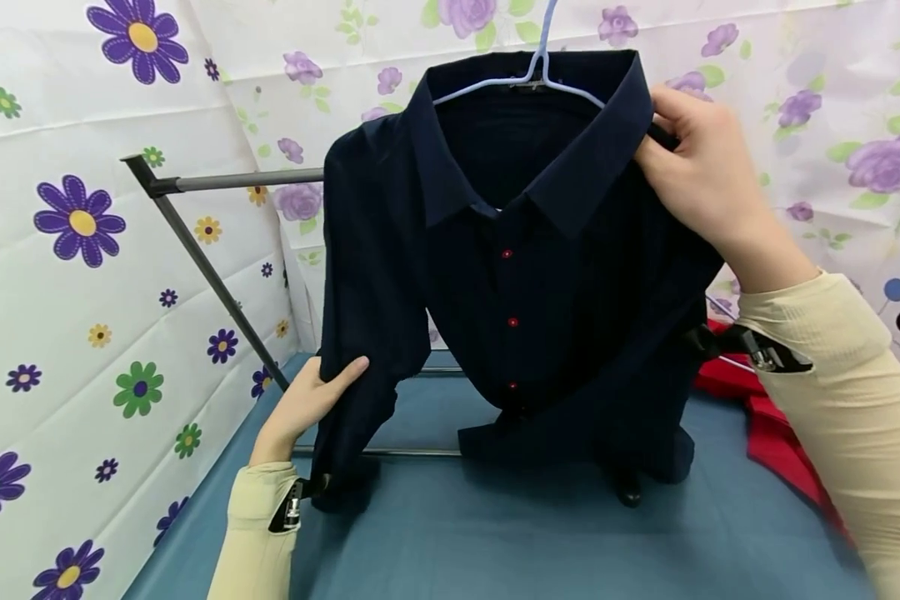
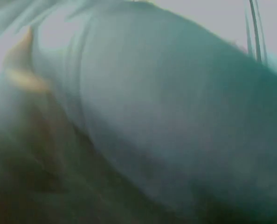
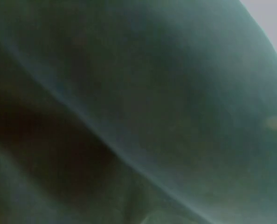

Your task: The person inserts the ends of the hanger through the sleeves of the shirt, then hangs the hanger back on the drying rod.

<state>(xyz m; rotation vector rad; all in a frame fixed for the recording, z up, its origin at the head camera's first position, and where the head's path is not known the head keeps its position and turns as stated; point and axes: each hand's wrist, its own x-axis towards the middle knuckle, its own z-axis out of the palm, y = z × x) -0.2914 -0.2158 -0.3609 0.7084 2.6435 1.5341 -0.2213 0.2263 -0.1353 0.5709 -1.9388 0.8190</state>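
Observation:
A dark navy button-up shirt (image 1: 540, 292) with red buttons hangs on a light blue wire hanger (image 1: 546, 50), whose hook runs out of the top of the head view. My right hand (image 1: 701, 162) grips the shirt by its collar and shoulder on the right side. Lower down at the left, my left hand (image 1: 311, 408) holds the sleeve (image 1: 371, 333), thumb in front and the other fingers hidden behind the cloth. Blurred shirt fabric (image 2: 166, 107) fills most of the left wrist view, and close dark cloth (image 3: 166, 102) covers the right wrist view.
Behind the shirt stands a grey metal rack (image 1: 217, 267) with a top bar (image 1: 251, 178). A red garment (image 1: 783, 442) lies at the right on the blue cloth surface (image 1: 495, 533). Flower-printed sheets (image 1: 105, 317) hang at the back and left.

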